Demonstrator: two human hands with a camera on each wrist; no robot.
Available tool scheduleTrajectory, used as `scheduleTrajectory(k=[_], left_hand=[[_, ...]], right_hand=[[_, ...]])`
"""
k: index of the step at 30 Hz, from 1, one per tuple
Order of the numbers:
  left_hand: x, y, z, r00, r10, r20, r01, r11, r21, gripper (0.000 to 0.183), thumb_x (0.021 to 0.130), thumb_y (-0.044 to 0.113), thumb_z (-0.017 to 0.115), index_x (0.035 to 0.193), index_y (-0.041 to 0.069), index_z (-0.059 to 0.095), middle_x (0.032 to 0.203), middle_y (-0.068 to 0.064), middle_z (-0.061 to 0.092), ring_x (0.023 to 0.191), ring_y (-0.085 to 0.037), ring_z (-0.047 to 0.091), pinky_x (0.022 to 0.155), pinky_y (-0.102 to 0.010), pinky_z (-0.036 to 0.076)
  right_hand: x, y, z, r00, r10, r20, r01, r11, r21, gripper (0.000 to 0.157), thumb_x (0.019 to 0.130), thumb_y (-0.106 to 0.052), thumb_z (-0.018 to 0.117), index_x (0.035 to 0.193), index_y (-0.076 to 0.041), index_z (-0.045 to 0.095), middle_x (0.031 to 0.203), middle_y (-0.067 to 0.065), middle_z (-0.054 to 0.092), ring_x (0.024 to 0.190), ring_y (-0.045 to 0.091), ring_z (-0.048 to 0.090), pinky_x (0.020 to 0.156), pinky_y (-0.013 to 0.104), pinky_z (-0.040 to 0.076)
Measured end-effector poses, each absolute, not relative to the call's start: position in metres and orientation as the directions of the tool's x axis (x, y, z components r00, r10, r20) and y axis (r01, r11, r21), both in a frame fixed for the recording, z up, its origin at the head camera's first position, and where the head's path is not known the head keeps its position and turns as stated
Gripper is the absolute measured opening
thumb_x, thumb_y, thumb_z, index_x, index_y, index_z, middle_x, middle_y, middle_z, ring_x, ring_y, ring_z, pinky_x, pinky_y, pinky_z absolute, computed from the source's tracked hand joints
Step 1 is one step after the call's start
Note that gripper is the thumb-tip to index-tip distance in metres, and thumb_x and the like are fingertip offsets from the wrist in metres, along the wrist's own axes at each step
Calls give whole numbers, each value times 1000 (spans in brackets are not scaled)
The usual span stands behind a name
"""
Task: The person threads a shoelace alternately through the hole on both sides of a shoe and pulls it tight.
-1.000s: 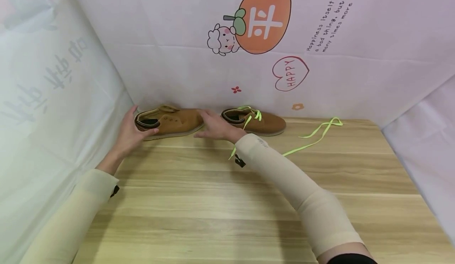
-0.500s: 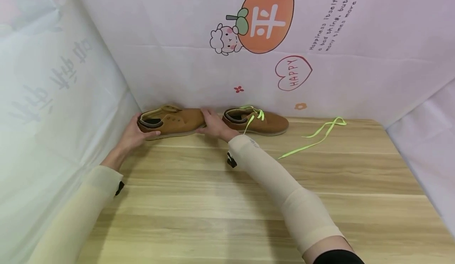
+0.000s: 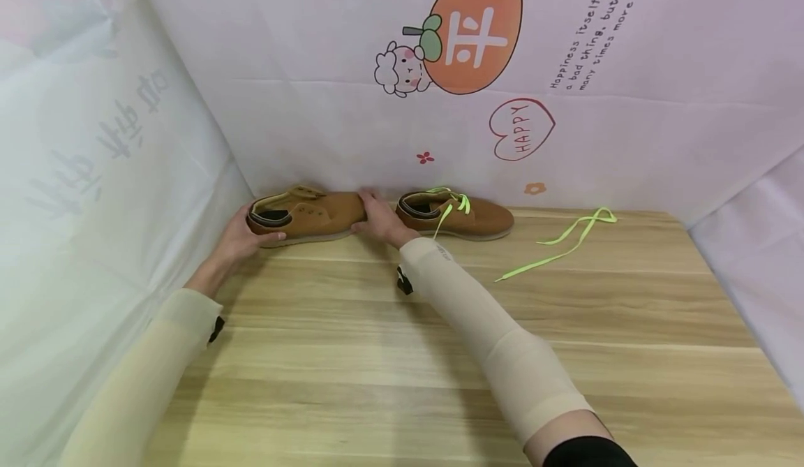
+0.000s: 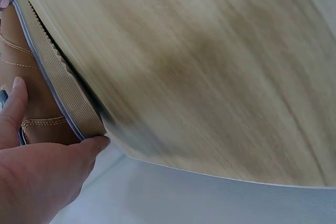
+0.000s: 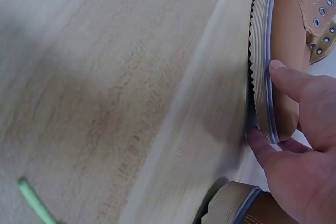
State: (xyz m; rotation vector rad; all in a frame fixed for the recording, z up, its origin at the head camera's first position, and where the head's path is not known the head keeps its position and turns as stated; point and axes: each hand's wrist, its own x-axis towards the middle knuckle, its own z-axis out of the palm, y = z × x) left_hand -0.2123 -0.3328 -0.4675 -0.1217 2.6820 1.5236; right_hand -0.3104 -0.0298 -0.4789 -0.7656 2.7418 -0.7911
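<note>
A brown shoe [image 3: 323, 217] with no lace in its eyelets [image 5: 323, 11] stands by the back wall, toe to the right. My left hand [image 3: 241, 236] grips its heel, thumb along the near side and fingers round the back. At the toe, my right hand [image 3: 381, 220] holds the other end. In the right wrist view, the thumb lies on the upper and a fingertip sits at the bottom edge of the sole. To the right, a matching brown shoe [image 3: 490, 217] carries a yellow-green lace [image 3: 465, 204] tied in its eyelets.
A loose yellow-green lace [image 3: 559, 254] lies on the wooden tabletop [image 3: 352, 355] at the right. White printed cloth [image 3: 301, 125] rises behind the shoes, and a white sheet [image 3: 125, 195] hangs close along the left side.
Both hands have closed in on the unlaced shoe: the left thumb and fingers drew round the heel, and the right hand took hold of the toe. The laced shoe and loose lace stayed put.
</note>
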Motion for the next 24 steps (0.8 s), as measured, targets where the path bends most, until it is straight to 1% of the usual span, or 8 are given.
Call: scheduleTrajectory(k=[5,10,15,20,24], left_hand=[[-210,-334,-467,-995,-45,-87,-97,522,848,98,89,13,88,165,1,27,158,-31,45,147,-49,40,126,-61,23],[-209,-336,-466,-995,-30,-95,-96,533,840,99,90,16,87,165,-2,25,155,-33,46,143,-51,43,123,-62,27],[-205,-336,-465,-993,-46,-110,-117,545,830,101,91,19,86,165,-4,21,154,-33,46,143,-50,43,122,-61,30],[-200,-335,-460,-997,-60,-56,-80,579,811,98,90,18,88,162,-8,27,153,-35,46,142,-52,44,121,-63,30],[-192,-333,-453,-999,-46,-16,-41,605,795,95,89,21,88,159,-9,31,151,-36,48,138,-52,48,118,-63,35]], right_hand=[[-309,-30,-482,-851,-523,-36,-429,735,-525,89,90,-26,87,162,-7,38,163,21,36,149,36,42,122,43,37],[-307,-29,-483,-846,-534,-8,-455,729,-512,88,89,-27,89,160,-5,41,164,18,39,150,34,41,124,43,35],[-303,-25,-479,-836,-548,42,-491,710,-505,85,88,-27,89,157,-4,45,161,19,43,148,35,44,122,44,37],[-297,-21,-473,-826,-556,91,-519,687,-508,84,86,-28,91,154,-3,49,155,19,50,142,37,50,119,46,40],[-286,-16,-468,-836,-536,118,-515,692,-506,84,83,-30,93,151,-3,52,149,18,55,139,36,53,117,47,42]])
